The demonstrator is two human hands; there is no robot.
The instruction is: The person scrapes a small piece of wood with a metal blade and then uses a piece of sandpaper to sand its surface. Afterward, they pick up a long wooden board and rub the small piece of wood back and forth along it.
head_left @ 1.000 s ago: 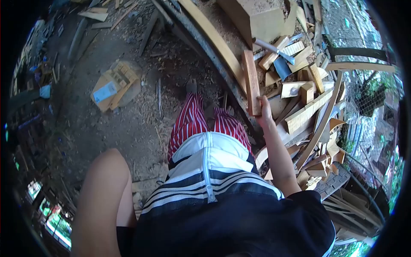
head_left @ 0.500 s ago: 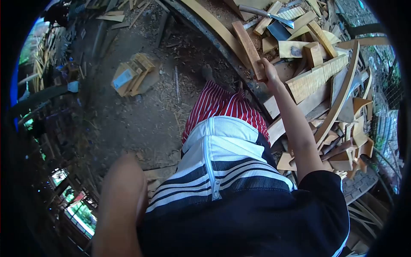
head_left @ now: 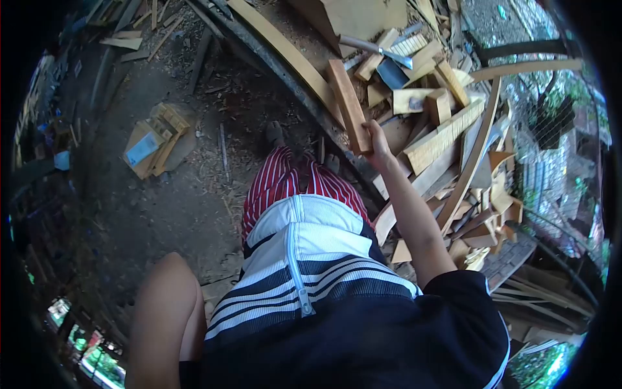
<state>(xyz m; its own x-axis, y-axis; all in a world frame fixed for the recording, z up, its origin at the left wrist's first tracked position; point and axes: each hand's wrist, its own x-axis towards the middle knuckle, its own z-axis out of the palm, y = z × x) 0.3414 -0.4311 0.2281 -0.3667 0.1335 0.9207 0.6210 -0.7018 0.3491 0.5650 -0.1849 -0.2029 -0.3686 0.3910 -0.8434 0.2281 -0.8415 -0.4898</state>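
A reddish-brown wooden block [head_left: 348, 107], long and narrow, stands out from my right hand [head_left: 378, 146], whose fingers close round its lower end. Beyond that hand lie a metal-bladed tool with a rounded handle [head_left: 360, 44], a dark flat blade [head_left: 392, 74] and a pale board with a row of cuts along it [head_left: 446, 136]. My left arm is bent at the lower left, its elbow toward the floor; the left hand is out of sight.
Wood offcuts [head_left: 483, 223] are heaped on the right, beside a long curved strip [head_left: 476, 155]. A long plank [head_left: 285, 52] runs along the bench edge. Stacked wooden pieces [head_left: 155, 142] sit on the dirt floor at left.
The whole view has shifted, so the bench, pile and floor stack appear further left. The block in my right hand stands more upright in view. My left elbow appears slightly lower.
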